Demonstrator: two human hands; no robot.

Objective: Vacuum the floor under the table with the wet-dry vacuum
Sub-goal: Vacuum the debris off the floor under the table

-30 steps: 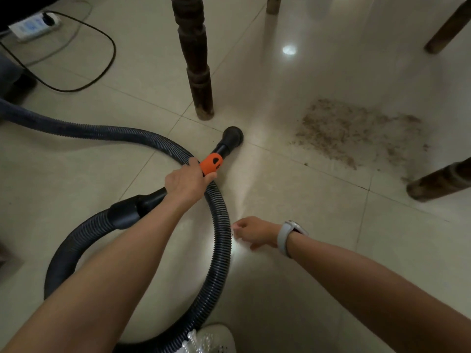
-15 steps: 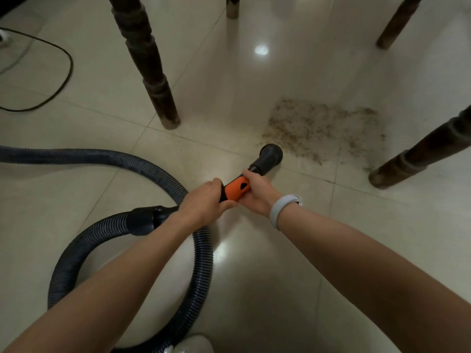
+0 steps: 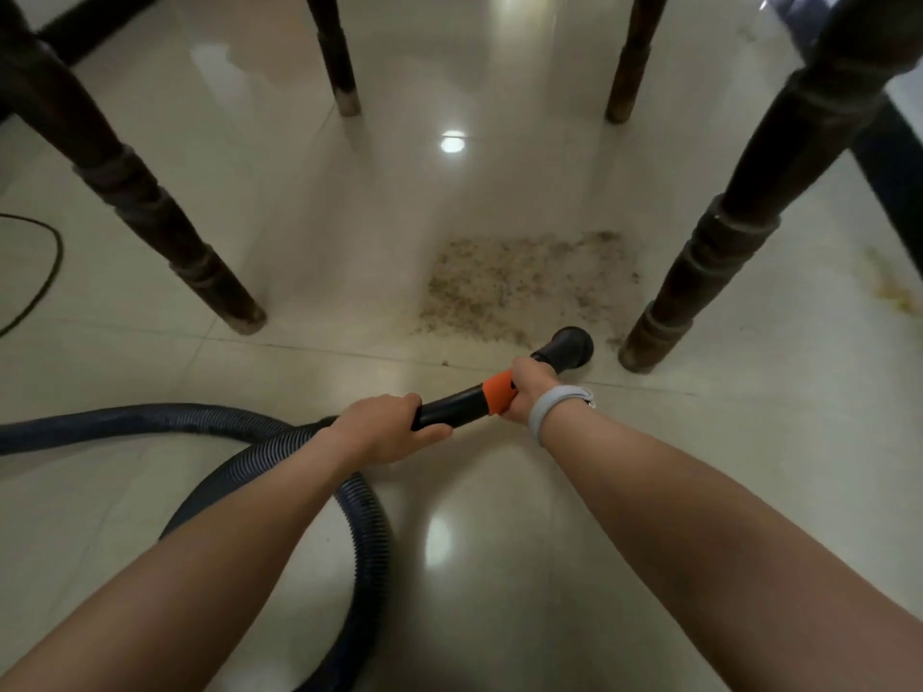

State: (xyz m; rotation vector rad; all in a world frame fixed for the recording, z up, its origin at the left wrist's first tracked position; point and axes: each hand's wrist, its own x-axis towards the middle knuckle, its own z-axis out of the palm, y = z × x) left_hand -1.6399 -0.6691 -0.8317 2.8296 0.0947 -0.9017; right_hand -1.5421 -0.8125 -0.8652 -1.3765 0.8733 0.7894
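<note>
Your left hand (image 3: 387, 428) is curled around the black tube (image 3: 449, 408) of the vacuum wand, knuckles up, thumb wrapped underneath, with the forearm stretched straight out from the lower left. Your right hand (image 3: 530, 387) grips the same wand further forward, just ahead of the orange collar (image 3: 501, 384), fingers wrapped over the far side so only the back of the hand shows. That arm reaches in from the lower right, and a pale grey band (image 3: 554, 404) sits on its wrist. No writing can be read on the wand or collar.

Just past your right hand, the round black nozzle (image 3: 569, 346) points down at the tiled floor (image 3: 749, 467), at the near edge of a patch of brown crumbs (image 3: 524, 287). Whether the nozzle touches the floor cannot be told.

Behind your left hand, the ribbed dark hose (image 3: 369, 531) loops back toward you and runs off to the left.

Beyond both hands stand four dark wooden table legs: one near left (image 3: 165, 227), one near right (image 3: 709, 257) just beside the nozzle, and two farther back (image 3: 337, 57). A black cord (image 3: 47, 277) curves on the floor at far left.
</note>
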